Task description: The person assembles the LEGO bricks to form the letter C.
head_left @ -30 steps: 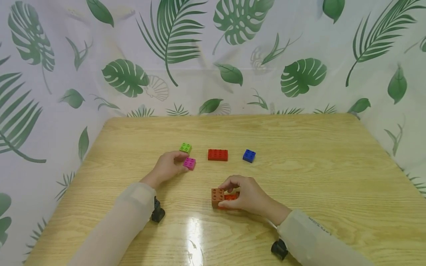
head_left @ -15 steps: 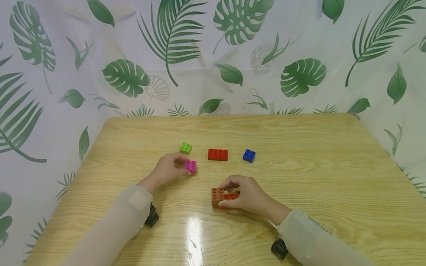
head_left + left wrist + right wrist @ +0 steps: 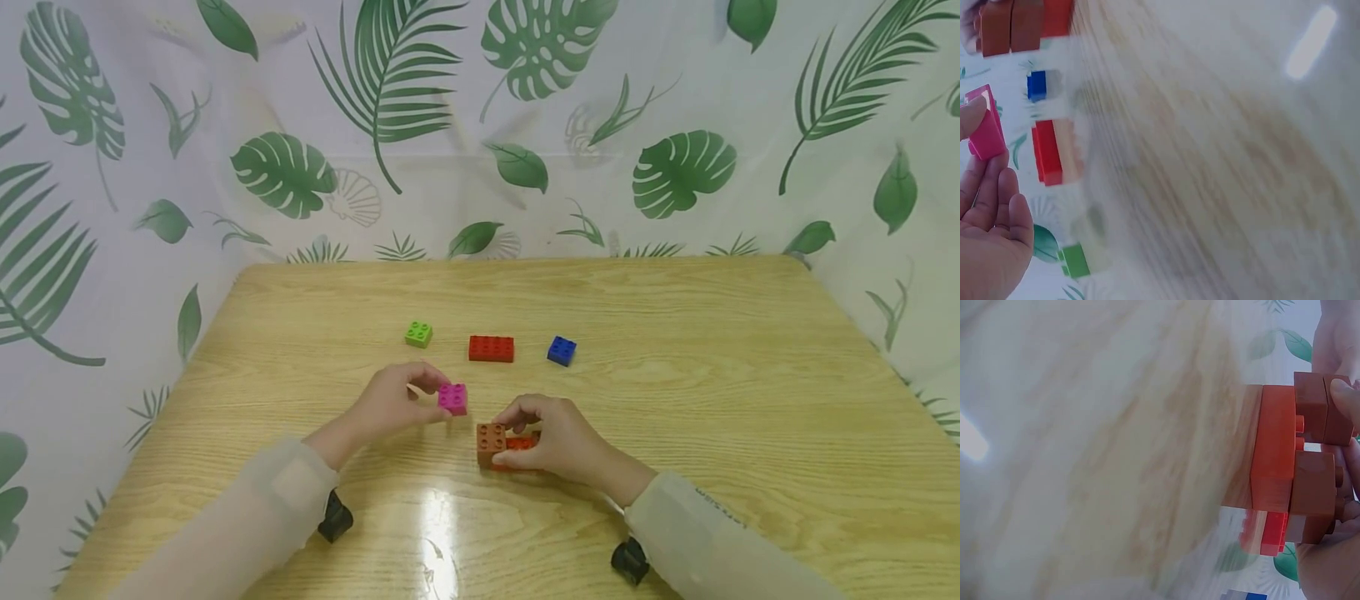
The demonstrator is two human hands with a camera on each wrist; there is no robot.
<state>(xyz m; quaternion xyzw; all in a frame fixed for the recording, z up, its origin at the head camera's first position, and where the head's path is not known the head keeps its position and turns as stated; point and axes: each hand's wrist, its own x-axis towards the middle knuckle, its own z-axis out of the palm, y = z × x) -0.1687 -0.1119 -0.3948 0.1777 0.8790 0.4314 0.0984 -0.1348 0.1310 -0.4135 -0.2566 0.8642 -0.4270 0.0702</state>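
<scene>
Pink brick [image 3: 452, 398] studs-up, pinched by left hand [image 3: 390, 402].

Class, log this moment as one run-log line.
left hand: pinches pink brick | right hand: holds brown-orange stack on table

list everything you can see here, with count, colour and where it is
pink brick: 1, pink, lifted in the left hand's fingertips, just left of the stack
brick stack: 1, brown bricks on an orange one, near middle of table, under the right hand
green brick: 1, green, far row, left
red brick: 1, red, long, far row, middle
blue brick: 1, blue, far row, right
table: 1, light wood
curtain: 1, white with green leaves, behind the table
left hand: 1, pinches the pink brick
right hand: 1, grips the brick stack
</scene>
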